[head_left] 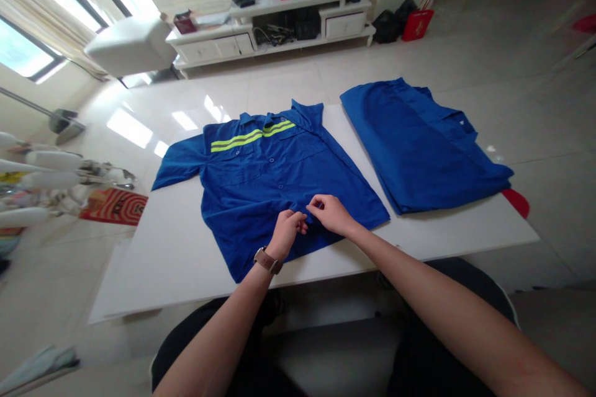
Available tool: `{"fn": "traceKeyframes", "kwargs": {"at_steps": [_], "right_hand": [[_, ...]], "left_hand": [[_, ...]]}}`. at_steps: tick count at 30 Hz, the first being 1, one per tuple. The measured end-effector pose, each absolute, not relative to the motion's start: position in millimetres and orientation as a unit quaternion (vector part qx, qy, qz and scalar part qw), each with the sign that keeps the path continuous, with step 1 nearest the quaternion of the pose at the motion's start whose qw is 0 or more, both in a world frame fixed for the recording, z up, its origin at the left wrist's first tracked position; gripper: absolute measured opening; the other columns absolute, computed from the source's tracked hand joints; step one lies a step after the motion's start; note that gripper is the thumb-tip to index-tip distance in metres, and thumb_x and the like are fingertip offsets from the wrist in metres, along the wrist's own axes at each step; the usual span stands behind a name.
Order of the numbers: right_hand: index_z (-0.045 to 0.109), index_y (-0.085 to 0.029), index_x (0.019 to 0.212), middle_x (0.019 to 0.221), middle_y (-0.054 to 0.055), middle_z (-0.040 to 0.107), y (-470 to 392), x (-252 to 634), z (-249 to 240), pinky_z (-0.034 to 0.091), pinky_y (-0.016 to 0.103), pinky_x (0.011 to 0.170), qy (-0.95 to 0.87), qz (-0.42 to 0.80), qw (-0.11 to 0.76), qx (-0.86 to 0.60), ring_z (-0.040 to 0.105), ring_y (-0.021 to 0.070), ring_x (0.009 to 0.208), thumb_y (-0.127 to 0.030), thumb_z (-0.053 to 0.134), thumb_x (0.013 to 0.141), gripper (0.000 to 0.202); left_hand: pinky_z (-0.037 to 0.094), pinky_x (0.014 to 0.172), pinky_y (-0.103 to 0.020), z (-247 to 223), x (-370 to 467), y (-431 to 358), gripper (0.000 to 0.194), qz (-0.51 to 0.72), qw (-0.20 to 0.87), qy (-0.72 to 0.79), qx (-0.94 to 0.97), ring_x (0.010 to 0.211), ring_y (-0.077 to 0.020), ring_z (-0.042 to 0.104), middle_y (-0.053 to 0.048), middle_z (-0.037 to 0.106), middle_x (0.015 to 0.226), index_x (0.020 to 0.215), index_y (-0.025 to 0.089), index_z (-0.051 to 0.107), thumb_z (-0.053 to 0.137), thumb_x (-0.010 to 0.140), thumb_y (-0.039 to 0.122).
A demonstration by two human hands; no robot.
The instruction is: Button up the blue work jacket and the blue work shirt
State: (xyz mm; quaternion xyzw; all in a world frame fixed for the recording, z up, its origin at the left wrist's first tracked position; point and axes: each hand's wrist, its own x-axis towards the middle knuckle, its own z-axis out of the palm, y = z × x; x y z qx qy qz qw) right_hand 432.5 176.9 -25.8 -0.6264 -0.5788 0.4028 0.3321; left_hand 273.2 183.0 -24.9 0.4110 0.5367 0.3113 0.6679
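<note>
Pale glossy floor surrounds the white desk [177,242], where a blue shirt [298,167] lies spread beside a folded blue garment [414,149]. Left hand [287,232] and right hand [331,213] both pinch the shirt's front near its lower edge, fingers nearly closed, close together.

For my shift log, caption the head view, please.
Both hands pinch the lower front of a striped blue shirt beside folded blue clothing.
</note>
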Motion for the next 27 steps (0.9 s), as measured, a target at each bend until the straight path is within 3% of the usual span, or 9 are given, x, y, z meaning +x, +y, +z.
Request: {"fn": "traceKeyframes", "kwargs": {"at_steps": [20, 24, 27], "right_hand": [[0.068, -0.019, 0.077, 0.077, 0.002, 0.073, 170.8, 429.9, -30.2, 0.036, 0.027, 0.067, -0.618, 0.37, 0.292, -0.629, 0.06, 0.0141, 0.072, -0.029, 0.061, 0.09, 0.018], [0.065, -0.019, 0.076, 0.077, 0.002, 0.07, 174.3, 429.9, -34.8, 0.036, 0.026, 0.068, -0.606, 0.361, 0.294, -0.644, 0.059, 0.014, 0.073, -0.028, 0.057, 0.091, 0.019], [0.062, -0.018, 0.075, 0.073, 0.0, 0.065, 176.8, 427.6, -34.7, 0.035, 0.026, 0.066, -0.581, 0.377, 0.304, -0.654, 0.056, 0.013, 0.069, -0.027, 0.055, 0.091, 0.019]], "left_hand": [[0.036, 0.054, -0.027, -15.5, 265.9, 179.1, 0.029, 0.247, 0.613, 0.552, 0.508, 0.044, -0.011, 0.049, -0.001, 0.055, 0.043, 0.044, 0.018, 0.058, 0.065, 0.069, 0.032], [0.04, 0.057, -0.027, -8.6, 264.8, 179.3, 0.029, 0.239, 0.654, 0.495, 0.519, 0.047, -0.0115, 0.051, -0.002, 0.057, 0.045, 0.044, 0.018, 0.059, 0.066, 0.069, 0.032], [0.044, 0.06, -0.028, 0.9, 259.6, 183.8, 0.028, 0.164, 0.651, 0.475, 0.569, 0.052, -0.014, 0.057, -0.005, 0.064, 0.051, 0.048, 0.017, 0.062, 0.067, 0.071, 0.033]]}}
